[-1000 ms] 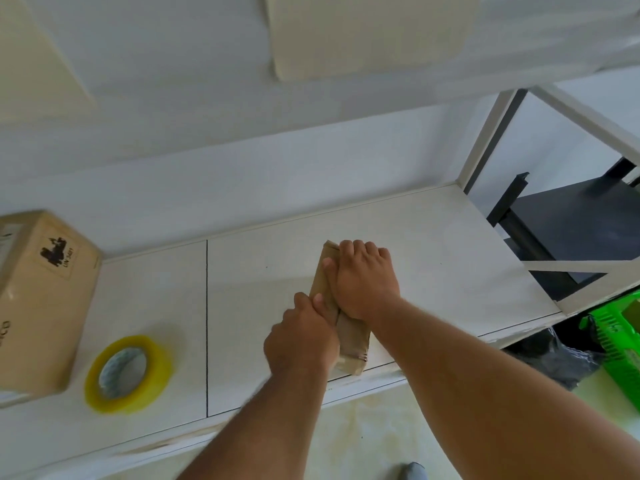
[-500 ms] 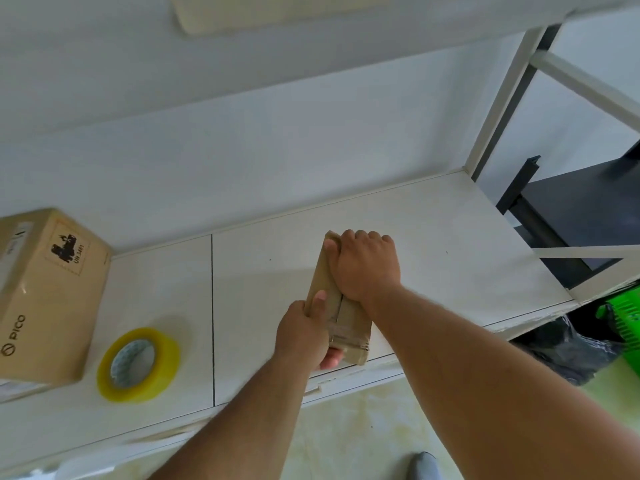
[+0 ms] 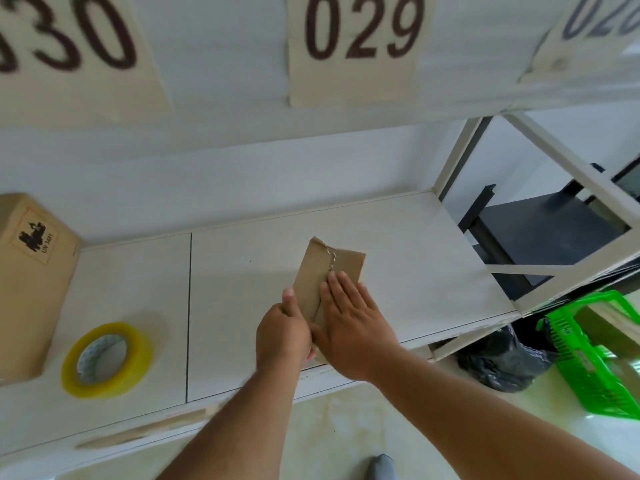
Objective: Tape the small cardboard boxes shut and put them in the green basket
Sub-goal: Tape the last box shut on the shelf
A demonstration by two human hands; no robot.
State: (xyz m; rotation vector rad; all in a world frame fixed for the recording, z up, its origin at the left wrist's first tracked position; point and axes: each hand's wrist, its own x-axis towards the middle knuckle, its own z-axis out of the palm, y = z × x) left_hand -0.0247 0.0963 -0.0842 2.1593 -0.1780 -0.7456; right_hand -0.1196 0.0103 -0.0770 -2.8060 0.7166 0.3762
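Brown small box; yellow tape roll; green basket; white shelf.

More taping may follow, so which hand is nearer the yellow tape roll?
Left. The left hand holds the small box's left edge, on the tape roll's side; the right hand presses farther right.

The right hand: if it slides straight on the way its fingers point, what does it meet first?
The right hand lies flat on the small cardboard box, fingers pointing toward the wall. It would first cross the box's far edge, then bare shelf, probably up to the back wall.
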